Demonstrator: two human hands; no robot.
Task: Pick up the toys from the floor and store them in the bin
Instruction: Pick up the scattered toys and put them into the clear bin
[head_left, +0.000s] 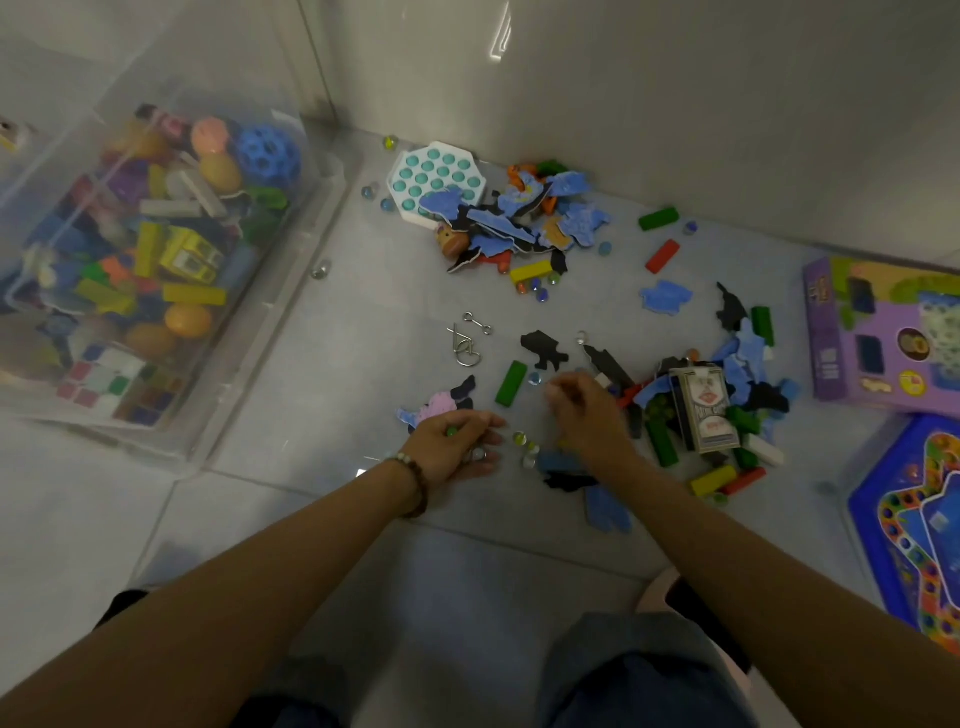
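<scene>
Left hand (457, 447): fingers curling around marbles (478, 455), 7 o'clock from green block (511, 383).
Right hand (582, 410): fingers curling, blurred; cannot tell their hold.
Bin (260, 364): sitting at 10 o'clock.

One clear bin (311, 218) is seen. On the floor (363, 322), one pop-it toy (436, 182), one card box (704, 410), one purple game box (883, 338), one blue game board (914, 525) and one brown toy figure (452, 241) are counted. Two wire puzzles (467, 343), two yellow blocks (531, 271), one white block (763, 449), at least two red blocks (662, 255) and at least five green blocks (511, 383) are made out. More than a dozen marbles (519, 438) are counted. The blue and black puzzle pieces (665, 297) are too heaped to be counted. Two hands are seen, the left hand (457, 447) and the right hand (587, 415), with one bead bracelet (415, 483).
</scene>
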